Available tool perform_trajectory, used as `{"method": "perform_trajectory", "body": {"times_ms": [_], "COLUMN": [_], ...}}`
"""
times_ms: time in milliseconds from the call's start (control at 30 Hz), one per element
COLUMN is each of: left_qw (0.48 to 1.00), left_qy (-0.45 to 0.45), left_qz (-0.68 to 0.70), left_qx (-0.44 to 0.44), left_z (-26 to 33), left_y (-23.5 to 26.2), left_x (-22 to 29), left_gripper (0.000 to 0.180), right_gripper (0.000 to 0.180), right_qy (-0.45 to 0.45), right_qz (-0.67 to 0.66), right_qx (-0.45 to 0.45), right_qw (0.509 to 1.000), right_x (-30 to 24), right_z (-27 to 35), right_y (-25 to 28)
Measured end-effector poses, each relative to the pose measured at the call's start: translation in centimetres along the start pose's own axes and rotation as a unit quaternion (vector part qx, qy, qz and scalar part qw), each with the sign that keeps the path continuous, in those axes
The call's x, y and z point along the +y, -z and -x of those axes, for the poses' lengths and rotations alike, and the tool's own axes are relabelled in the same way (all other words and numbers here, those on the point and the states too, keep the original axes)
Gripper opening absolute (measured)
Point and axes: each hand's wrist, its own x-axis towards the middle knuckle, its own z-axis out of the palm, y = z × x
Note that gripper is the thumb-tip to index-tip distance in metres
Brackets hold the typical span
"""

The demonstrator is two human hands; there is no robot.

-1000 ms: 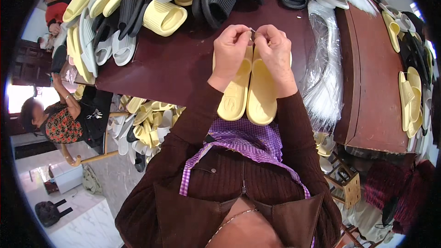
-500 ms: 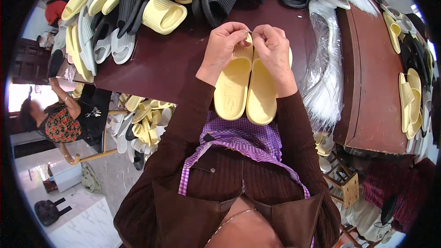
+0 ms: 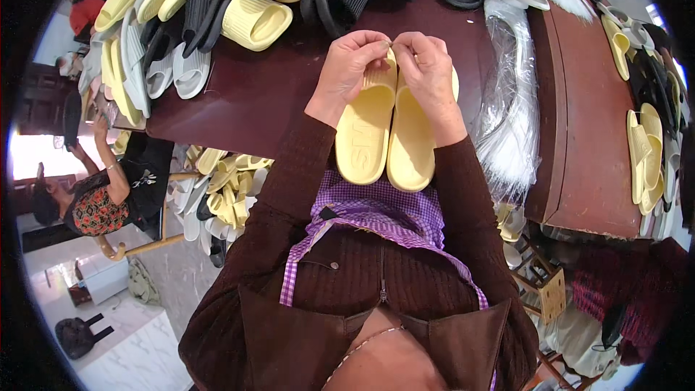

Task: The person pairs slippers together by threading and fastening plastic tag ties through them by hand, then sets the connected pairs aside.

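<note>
A pair of pale yellow slide sandals lies side by side, heels toward me, at the near edge of the dark red table: the left slide (image 3: 362,141) and the right slide (image 3: 410,153). Over their toe ends my left hand (image 3: 349,71) and my right hand (image 3: 428,74) meet, thumbs and fingers pinched together. Between the fingertips is a tiny dark bit, perhaps a thin tie, too small to make out. The hands partly hide the straps of both slides.
Yellow, grey and black slides are heaped along the far side, with a lone yellow slide (image 3: 255,22) nearest. Right of my arm lies a bundle of clear plastic strips (image 3: 510,116). Another person (image 3: 101,195) works at the left. More slides (image 3: 233,188) fill a pile below the table.
My hands stay pinched over the slides with hardly any movement. At the left, the other person's arms have shifted, and a black slide there has moved.
</note>
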Motion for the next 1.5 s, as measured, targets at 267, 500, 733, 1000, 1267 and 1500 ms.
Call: {"method": "perform_trajectory", "body": {"times_ms": [267,500,733,1000,1267,1500], "left_qw": [0.971,0.935,0.928,0.935,0.956,0.948], "left_qy": [-0.187,-0.199,-0.144,-0.157,-0.125,-0.157], "left_qz": [-0.080,-0.203,-0.299,-0.250,-0.136,-0.126], "left_qx": [0.128,0.210,0.171,0.197,0.230,0.245], "left_z": [1.1,1.4,2.3,2.7,2.6,1.8], "left_y": [1.7,7.1,6.4,7.3,7.3,7.7], "left_x": [2.0,1.1,-0.3,0.4,0.2,2.9], "left_gripper": [0.015,0.016,0.019,0.017,0.019,0.020], "right_gripper": [0.008,0.020,0.039,0.032,0.030,0.030], "right_qy": [0.026,-0.125,-0.221,-0.225,-0.113,-0.144], "right_qz": [-0.021,0.054,0.170,0.182,0.543,0.463], "right_qx": [0.140,-0.137,-0.146,-0.101,0.030,0.149], "right_qw": [0.990,0.981,0.949,0.952,0.832,0.862], "right_x": [-2.5,-6.0,-3.6,-6.9,-1.0,-3.7], "right_z": [0.3,5.9,5.9,3.3,-6.2,-2.5], "right_y": [3.6,4.0,0.2,5.2,30.4,33.1]}}
